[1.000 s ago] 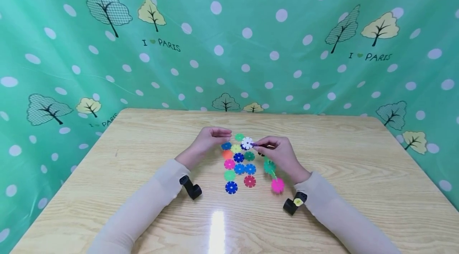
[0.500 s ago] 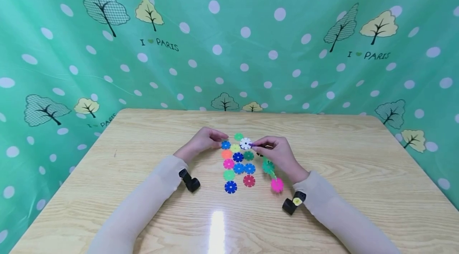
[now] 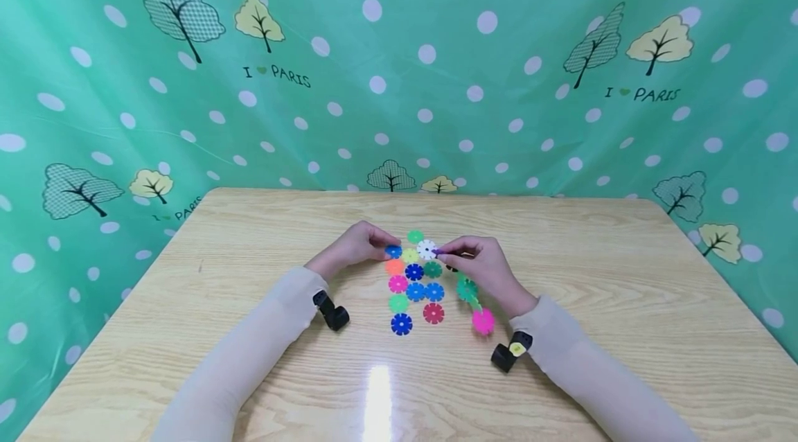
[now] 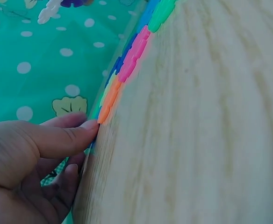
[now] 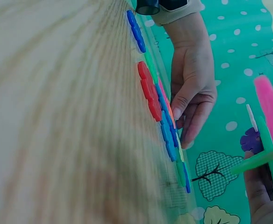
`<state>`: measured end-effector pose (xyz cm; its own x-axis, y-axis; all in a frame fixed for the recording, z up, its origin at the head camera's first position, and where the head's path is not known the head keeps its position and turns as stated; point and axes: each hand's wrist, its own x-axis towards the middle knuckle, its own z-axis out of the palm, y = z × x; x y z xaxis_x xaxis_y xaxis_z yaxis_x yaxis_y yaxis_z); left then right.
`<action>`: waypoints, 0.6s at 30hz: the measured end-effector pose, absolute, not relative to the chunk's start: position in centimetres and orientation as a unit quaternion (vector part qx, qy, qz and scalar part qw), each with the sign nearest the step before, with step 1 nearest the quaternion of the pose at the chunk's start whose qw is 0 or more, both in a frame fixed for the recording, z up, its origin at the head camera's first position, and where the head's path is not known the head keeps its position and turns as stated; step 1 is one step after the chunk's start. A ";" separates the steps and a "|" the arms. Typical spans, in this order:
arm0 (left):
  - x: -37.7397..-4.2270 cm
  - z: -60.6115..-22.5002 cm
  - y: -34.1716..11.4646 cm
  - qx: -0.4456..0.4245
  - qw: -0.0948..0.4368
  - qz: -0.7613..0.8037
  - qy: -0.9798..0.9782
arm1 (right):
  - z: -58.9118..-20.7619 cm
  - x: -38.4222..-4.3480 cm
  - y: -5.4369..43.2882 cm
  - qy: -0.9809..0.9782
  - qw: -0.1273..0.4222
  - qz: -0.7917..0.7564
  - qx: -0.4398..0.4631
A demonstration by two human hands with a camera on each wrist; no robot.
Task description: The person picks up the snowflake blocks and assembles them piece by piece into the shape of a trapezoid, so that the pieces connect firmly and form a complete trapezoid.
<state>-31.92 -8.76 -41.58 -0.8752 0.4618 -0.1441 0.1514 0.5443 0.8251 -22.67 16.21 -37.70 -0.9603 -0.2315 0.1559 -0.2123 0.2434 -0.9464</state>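
Toothed plastic snowflake discs in many colours lie flat in a joined pattern on the wooden table. At its far left corner my left hand [image 3: 361, 245] pinches the edge of a blue snowflake disc [image 3: 393, 251] between thumb and fingers, just past an orange disc [image 4: 111, 101]. My right hand [image 3: 488, 267] grips a purple snowflake disc [image 5: 251, 140] with thumb and fingers, raised at the right of the pattern. A white disc [image 3: 427, 249] is slotted to its left side. From the same hand hangs a chain with a green disc [image 3: 466, 288] and a pink disc [image 3: 483, 321].
The flat pattern also has a red disc [image 3: 433, 313] and a dark blue disc [image 3: 402, 324] at its near end. A green dotted curtain [image 3: 399, 82] hangs behind the table [image 3: 561, 248]. Black cameras sit on both wrists.
My left hand drew back slightly left, then came in to the blue disc's edge. My right hand stays nearly in place with the purple disc and its chain.
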 end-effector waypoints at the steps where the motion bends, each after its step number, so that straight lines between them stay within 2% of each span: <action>1: -32.0 -41.6 -8.8 0.178 0.174 0.441 0.862 | -37.6 -22.7 16.2 0.789 0.009 -0.598 -0.139; 18: -31.6 -42.0 -9.5 0.161 0.147 0.467 0.857 | -37.3 -22.3 16.0 0.793 0.013 -0.596 -0.125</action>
<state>-31.60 -9.53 -41.99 -0.9054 0.4122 -0.1013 0.1381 0.5118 0.8479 -22.35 16.04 -37.26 -0.9684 -0.2139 0.1283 -0.1826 0.2572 -0.9489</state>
